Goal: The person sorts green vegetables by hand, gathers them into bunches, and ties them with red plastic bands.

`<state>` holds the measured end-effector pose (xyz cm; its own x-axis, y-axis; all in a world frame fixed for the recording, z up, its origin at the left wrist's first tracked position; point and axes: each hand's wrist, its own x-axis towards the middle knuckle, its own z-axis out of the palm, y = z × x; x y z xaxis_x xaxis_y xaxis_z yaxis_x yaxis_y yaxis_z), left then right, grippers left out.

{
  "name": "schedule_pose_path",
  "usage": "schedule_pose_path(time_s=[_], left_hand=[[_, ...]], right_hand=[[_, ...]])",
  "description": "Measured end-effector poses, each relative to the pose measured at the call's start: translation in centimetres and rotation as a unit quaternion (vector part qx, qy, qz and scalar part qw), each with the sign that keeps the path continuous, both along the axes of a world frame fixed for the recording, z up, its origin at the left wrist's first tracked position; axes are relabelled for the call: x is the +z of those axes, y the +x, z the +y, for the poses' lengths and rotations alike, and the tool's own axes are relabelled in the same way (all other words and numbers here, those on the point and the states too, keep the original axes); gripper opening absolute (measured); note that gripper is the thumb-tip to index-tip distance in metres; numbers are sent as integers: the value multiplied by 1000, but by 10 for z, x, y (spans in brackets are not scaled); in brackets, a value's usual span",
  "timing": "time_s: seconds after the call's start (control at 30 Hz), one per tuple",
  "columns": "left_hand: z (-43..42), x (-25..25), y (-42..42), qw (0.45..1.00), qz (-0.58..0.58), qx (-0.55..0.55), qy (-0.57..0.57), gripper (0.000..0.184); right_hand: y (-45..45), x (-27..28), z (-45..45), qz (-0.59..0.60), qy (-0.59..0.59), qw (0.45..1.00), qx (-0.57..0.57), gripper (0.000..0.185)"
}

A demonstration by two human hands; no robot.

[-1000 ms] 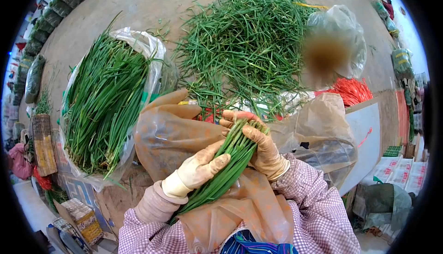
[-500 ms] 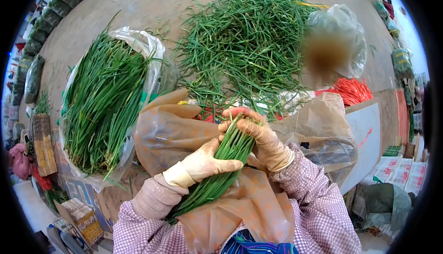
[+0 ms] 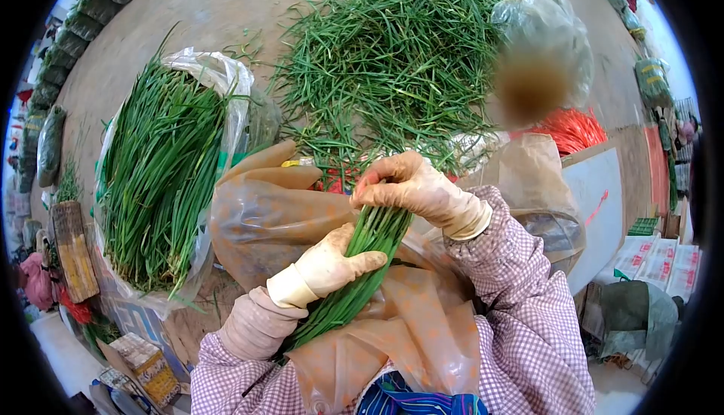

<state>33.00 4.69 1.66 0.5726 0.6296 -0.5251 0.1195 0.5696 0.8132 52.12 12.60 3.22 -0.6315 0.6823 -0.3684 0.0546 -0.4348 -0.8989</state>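
Observation:
A bundle of long green stalks lies slanted over the translucent brown plastic apron. Around its middle my gloved left hand is wrapped, thumb across the front. My gloved right hand is at the upper end of the bundle, its fingers bent and pressed together over the stalk ends. Whether those fingertips pinch a stalk is hidden. Both gloves are pale and stained.
An open plastic bag packed with green stalks stands at the left. Loose green stalks are heaped ahead. Red strings, a clear plastic bag and a pale board are at the right.
My right hand has turned over the top of the bundle, and its fingers have closed over the stalk ends. My left hand keeps its hold. The whole view has shifted slightly.

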Motion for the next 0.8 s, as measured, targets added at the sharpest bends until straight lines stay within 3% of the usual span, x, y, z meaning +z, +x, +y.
schedule_pose_path(time_s=[0.07,0.13,0.17,0.23,0.27,0.3,0.33,0.4,0.47,0.5,0.53,0.6,0.67,0.73,0.8], left_hand=[[2,1,-2,1000,-12,-11,-26,49],[4,10,0,999,-34,9,-33,48],[5,13,0,997,-56,29,-39,47],[6,14,-5,995,-59,42,-64,47],[6,14,-8,993,-63,54,-88,46],[7,18,-10,985,-86,70,-136,45],[9,20,-10,985,-85,71,-135,45],[14,22,-8,981,-97,62,-158,45],[17,22,-6,979,-94,58,-169,45],[18,24,-6,976,-96,49,-188,45],[19,26,-6,973,-96,40,-204,45],[16,23,-6,978,-94,38,-185,47],[13,25,-8,978,-89,51,-184,36],[11,26,-11,979,-90,57,-174,37],[16,29,-12,981,-94,58,-156,37]], right_hand=[[1,-2,-5,46,-9,998,-44,19],[1,-3,-8,80,-64,978,-180,17],[1,-5,-10,56,6,971,-231,17],[20,-16,8,192,71,923,-325,19],[40,-21,18,183,76,898,-394,21],[57,-23,27,89,155,889,-422,25],[76,-31,38,-44,165,892,-418,36],[75,-27,44,-14,121,912,-392,49],[50,-9,39,-37,196,948,-248,72],[36,-4,35,-39,214,967,-136,72],[19,-13,23,76,124,988,-42,68],[7,-16,13,85,131,986,-67,68],[2,-17,9,93,135,981,-103,68],[25,-19,20,156,81,950,-257,73],[46,-29,10,204,36,946,-250,71]])
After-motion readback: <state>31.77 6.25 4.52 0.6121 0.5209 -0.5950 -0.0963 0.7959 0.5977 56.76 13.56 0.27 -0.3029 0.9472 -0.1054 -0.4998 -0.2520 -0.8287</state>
